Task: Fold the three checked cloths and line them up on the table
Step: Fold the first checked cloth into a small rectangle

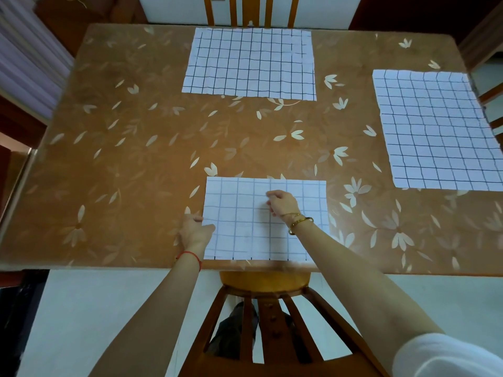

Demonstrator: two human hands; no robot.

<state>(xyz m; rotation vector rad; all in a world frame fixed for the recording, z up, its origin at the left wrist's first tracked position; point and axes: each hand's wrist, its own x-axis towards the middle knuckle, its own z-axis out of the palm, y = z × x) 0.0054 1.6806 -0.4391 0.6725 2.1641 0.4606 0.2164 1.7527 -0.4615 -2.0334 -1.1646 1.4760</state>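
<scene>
Both hands are on the near cloth (239, 235), which lies partly folded at the lower centre, by the table's (122, 159) front edge. Her left hand (194, 229) grips its left edge, thumb on top. Her right hand (283, 204), gold bangle (300, 223) at the wrist, rests curled on the cloth's middle; whether it pinches fabric I cannot tell. A second cloth (250, 63) lies flat at upper centre, a third cloth (435, 126) at the right edge.

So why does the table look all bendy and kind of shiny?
Head view: the wide lens bows the table edges and stretches the right cloth; light glares off the glossy top by the front edge; the near cloth looks slightly soft.
</scene>
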